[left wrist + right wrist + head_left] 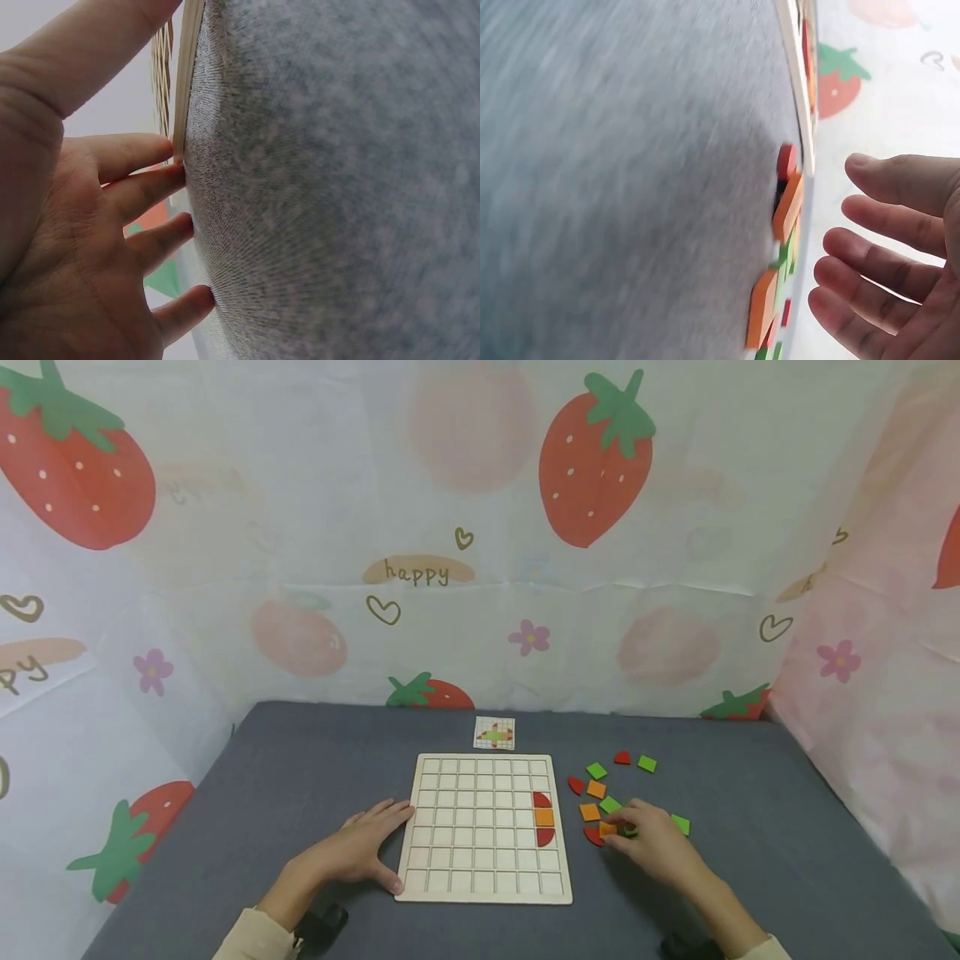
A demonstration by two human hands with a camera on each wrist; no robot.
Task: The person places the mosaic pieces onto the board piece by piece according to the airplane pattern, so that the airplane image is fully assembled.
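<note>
A wooden grid board (483,903) lies on the table with two red quarter-round pieces and an orange square (543,817) in its right column. My left hand (363,842) is spread along the board's left edge. Its fingertips and thumb touch the frame (184,97), as the left wrist view shows. Over the loose tiles to the right hovers my right hand (656,839), thumb and fingertips close to an orange tile (607,831). In the right wrist view the fingers (862,244) are relaxed and apart, holding nothing, beside an orange tile (788,206). That hand partly hides a green tile.
Several loose tiles lie right of the board, among them a green tile (647,763), an orange tile (589,812) and a red quarter-round piece (576,785). Behind the board is a small pattern card (494,733). A strawberry-print curtain (480,643) hangs behind the grey table (322,752).
</note>
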